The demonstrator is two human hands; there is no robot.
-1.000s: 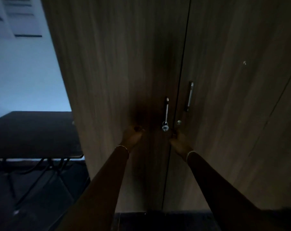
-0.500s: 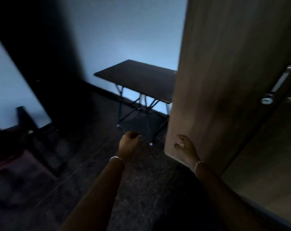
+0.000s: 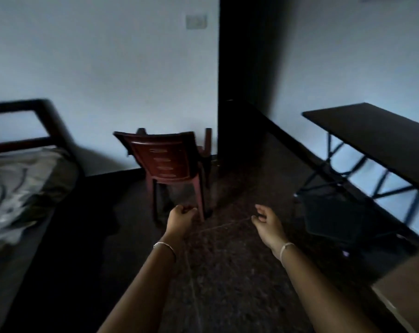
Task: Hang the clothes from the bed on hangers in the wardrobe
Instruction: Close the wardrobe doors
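The room is dim, with pale bluish walls [image 3: 102, 75] and a dark speckled stone floor [image 3: 227, 272]. A switch plate [image 3: 196, 21] sits high on the far wall. Below it stands a red-brown plastic chair [image 3: 165, 162], just beside a tall dark panel or opening [image 3: 242, 68]. A black folding table [image 3: 372, 131] on crossed metal legs lines the right wall. A dark-framed bed [image 3: 16, 105] fills the left.
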